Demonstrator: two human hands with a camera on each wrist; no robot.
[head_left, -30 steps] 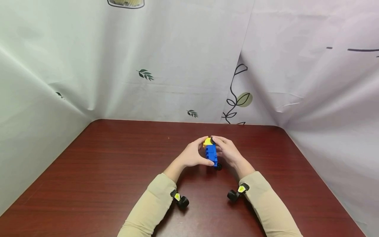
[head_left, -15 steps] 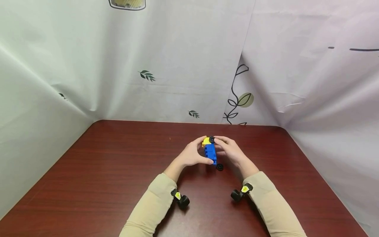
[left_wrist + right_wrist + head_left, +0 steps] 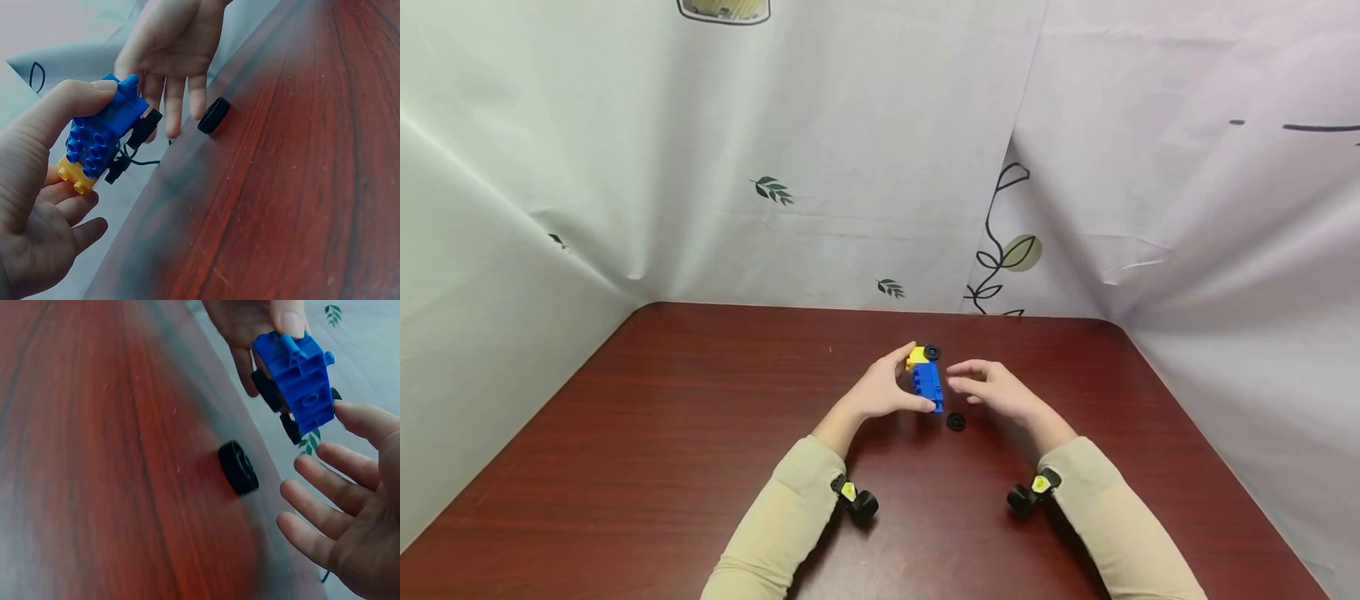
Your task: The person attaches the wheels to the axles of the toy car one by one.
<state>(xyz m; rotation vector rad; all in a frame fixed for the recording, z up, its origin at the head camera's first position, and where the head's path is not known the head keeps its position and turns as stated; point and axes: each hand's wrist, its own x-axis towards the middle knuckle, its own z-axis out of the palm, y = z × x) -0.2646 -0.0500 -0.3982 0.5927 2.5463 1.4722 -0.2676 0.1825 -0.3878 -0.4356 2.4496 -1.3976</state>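
A blue toy car [image 3: 927, 382] with studs on top and a yellow brick [image 3: 918, 357] at its far end is pinched between the thumb and fingers of my left hand [image 3: 880, 390]. It is held tilted over the table. Black wheels are on it, one wheel [image 3: 932, 352] showing beside the yellow brick. The right wrist view shows the ribbed blue underside [image 3: 303, 381]. My right hand [image 3: 1000, 390] is just right of the car, fingers loosely spread, holding nothing. A loose black wheel [image 3: 956, 422] lies on the table below the car's near end.
The dark red wooden table [image 3: 700, 433] spreads around both hands. Pale printed cloth [image 3: 850, 167] hangs behind it and at both sides. A small camera [image 3: 863, 507] is strapped to the left wrist, another [image 3: 1022, 498] to the right.
My right hand has let go of the car and drawn away to the right. The car in my left hand has shifted slightly left, and the loose wheel now lies apart from it.
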